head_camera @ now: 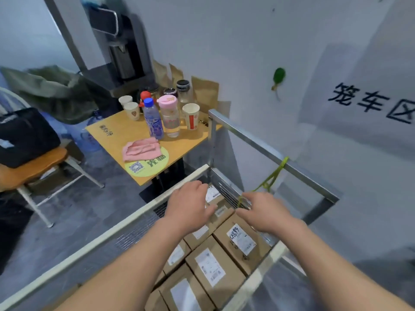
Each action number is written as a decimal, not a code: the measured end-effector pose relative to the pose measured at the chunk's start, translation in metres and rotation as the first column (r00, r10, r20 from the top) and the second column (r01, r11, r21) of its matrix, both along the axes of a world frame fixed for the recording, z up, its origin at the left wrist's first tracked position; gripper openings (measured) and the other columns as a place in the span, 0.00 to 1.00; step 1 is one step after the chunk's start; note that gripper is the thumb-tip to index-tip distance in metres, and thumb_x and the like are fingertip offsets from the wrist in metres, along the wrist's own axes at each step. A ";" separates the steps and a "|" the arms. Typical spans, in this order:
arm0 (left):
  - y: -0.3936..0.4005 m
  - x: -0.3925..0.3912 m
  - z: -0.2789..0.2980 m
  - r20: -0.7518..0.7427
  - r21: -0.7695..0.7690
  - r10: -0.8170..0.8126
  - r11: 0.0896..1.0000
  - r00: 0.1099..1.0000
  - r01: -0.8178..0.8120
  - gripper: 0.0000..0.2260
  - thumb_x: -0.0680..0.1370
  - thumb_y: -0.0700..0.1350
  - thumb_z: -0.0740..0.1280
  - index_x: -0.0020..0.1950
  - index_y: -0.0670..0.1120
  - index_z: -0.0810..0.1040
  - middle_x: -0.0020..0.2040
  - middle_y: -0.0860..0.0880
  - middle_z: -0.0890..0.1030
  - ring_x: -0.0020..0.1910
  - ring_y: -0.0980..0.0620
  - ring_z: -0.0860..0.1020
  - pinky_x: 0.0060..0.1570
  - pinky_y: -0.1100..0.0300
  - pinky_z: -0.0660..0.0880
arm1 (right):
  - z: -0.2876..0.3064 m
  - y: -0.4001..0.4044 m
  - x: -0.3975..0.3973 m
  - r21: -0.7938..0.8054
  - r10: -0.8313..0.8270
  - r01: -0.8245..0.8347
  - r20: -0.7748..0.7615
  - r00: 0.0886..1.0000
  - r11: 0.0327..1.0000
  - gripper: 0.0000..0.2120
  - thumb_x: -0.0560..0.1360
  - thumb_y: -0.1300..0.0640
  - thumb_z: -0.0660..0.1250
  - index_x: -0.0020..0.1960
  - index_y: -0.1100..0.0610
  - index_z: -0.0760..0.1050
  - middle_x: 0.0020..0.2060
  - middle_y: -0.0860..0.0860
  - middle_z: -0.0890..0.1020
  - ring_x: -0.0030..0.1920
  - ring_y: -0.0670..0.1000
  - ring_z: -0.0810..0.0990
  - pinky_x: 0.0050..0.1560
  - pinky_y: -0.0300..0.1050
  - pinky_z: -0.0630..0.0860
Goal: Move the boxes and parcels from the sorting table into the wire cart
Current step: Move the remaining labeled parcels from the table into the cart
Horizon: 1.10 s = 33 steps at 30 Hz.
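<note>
While both bare arms are reaching forward from the bottom of the view, the left hand (pixel 190 205) and right hand (pixel 265 212) are hovering palm-down over the far end of a wire cart (pixel 265 147). The fingers of both hands are lying loosely spread and are gripping nothing; whether the fingertips are touching the box below them is not clear.

The boxes (pixel 211 268), brown cardboard with white labels, are sitting inside the cart, packed side by side in rows and touching one another. One box (pixel 241 242) just below the right hand is carrying a label with handwritten black characters. A smaller box (pixel 221 209) is lying between the two hands, at the cart's far corner. A green strap (pixel 272 176) is hanging from the cart's far metal rail, just beyond the right hand.

Beside the cart, to the left and further away, a small yellow desk (pixel 119 133) is standing against the wall. It is carrying paper cups (pixel 190 115), a clear bottle (pixel 153 118) with a blue cap, a bottle with a pink lid (pixel 168 115), dark-lidded jars, brown paper bags and a folded pink cloth (pixel 141 149). Left of the desk, a wooden chair (pixel 33 164) is holding a black bag (pixel 24 135). On the white wall to the right, large black characters (pixel 372 102) are showing, with a small green object (pixel 279 75) hanging nearby.
</note>
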<state>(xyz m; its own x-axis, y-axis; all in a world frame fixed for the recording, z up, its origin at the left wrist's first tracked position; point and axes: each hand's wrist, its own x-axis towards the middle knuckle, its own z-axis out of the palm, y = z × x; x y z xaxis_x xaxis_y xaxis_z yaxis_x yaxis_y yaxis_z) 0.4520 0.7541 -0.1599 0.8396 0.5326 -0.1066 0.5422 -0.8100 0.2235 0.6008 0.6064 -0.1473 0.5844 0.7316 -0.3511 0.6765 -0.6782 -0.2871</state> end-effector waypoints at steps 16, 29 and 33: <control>-0.209 0.092 0.037 0.020 0.088 -0.401 0.913 0.916 0.398 0.28 0.80 0.63 0.60 0.76 0.49 0.66 0.74 0.50 0.69 0.74 0.48 0.66 0.69 0.50 0.68 | 0.037 -0.239 0.033 0.014 -0.297 0.299 0.167 0.940 0.954 0.26 0.77 0.38 0.61 0.70 0.48 0.73 0.68 0.51 0.78 0.68 0.57 0.75 0.64 0.52 0.74; -0.402 0.179 0.080 0.035 0.163 -0.639 0.762 0.768 0.627 0.28 0.81 0.62 0.59 0.77 0.48 0.64 0.75 0.50 0.68 0.73 0.48 0.65 0.68 0.51 0.68 | 0.056 -0.456 0.069 0.075 -0.549 0.549 0.236 0.802 0.833 0.22 0.77 0.38 0.61 0.65 0.48 0.74 0.61 0.50 0.80 0.62 0.55 0.78 0.57 0.50 0.72; -0.452 0.199 0.090 0.020 0.176 -0.699 0.706 0.715 0.686 0.27 0.81 0.61 0.59 0.76 0.48 0.66 0.74 0.49 0.68 0.74 0.47 0.65 0.68 0.51 0.67 | 0.066 -0.510 0.075 0.093 -0.636 0.637 0.260 0.726 0.765 0.20 0.77 0.38 0.61 0.64 0.47 0.74 0.59 0.49 0.80 0.61 0.54 0.78 0.56 0.51 0.71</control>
